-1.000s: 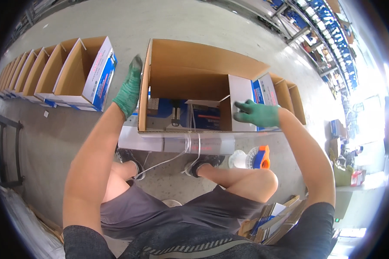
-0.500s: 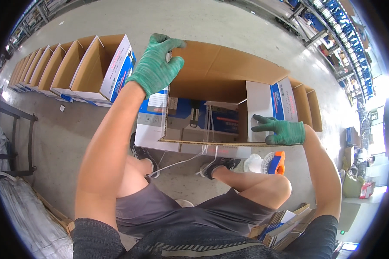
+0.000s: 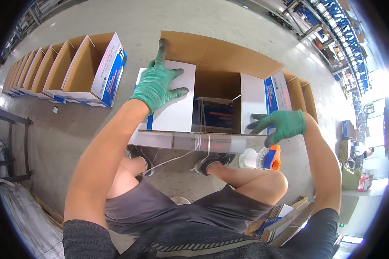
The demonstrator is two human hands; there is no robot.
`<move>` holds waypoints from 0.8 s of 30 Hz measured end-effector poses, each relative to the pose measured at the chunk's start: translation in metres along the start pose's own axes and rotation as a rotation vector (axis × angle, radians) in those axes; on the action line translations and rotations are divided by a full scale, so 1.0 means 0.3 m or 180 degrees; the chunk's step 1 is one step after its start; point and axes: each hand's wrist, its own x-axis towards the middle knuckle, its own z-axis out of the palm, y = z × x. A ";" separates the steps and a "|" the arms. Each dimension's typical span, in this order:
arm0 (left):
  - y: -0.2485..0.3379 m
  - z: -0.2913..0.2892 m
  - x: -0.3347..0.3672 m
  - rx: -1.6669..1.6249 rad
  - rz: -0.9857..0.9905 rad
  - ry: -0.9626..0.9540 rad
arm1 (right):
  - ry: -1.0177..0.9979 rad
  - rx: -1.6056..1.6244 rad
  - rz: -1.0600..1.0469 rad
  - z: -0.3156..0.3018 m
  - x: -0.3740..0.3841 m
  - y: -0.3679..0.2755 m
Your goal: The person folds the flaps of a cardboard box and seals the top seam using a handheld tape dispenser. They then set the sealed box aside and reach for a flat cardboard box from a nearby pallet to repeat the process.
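Before me stands a cardboard box (image 3: 160, 140), white and blue outside and brown inside, with its long far flap (image 3: 224, 52) raised. My left hand (image 3: 156, 86), in a green glove with dark fingertips, lies with spread fingers on the folded-in white left flap (image 3: 177, 110). My right hand (image 3: 285, 124), gloved the same way, has its fingers apart over the white right flap (image 3: 250, 99) and the near edge. Between the two flaps a gap shows the inside, where blue printed surfaces are partly visible. White straps hang at the box's near side.
A row of open boxes (image 3: 80, 73) stands at the left, and more open boxes (image 3: 304, 95) are behind the right end. A tape dispenser (image 3: 270, 159) in orange and blue lies by my right knee. Flattened cardboard (image 3: 289, 220) is at lower right, a dark metal frame (image 3: 19, 142) at left.
My left hand has pushed the left flap inward and down, so it now covers the left part of the opening. My right hand has stayed at the right flap, its fingers shifting slightly.
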 end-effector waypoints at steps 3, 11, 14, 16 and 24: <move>-0.046 0.046 -0.008 -0.0752 0.0276 0.0274 | 0.0465 0.0413 0.0190 -0.050 0.018 0.043; -0.120 0.020 -0.057 -0.3089 0.0011 -0.0263 | 0.3252 -0.1298 0.0444 0.083 0.253 0.195; -0.074 0.054 -0.124 -0.1886 0.0256 -0.0082 | 0.2896 -0.1339 0.0404 0.039 0.221 0.160; -0.058 0.022 -0.125 -0.2287 -0.0157 -0.0516 | 0.3859 -0.1861 -0.0053 -0.052 0.202 0.182; -0.052 0.009 -0.143 -0.2348 -0.0203 0.0063 | 0.3739 -0.1494 0.0342 -0.048 0.163 0.051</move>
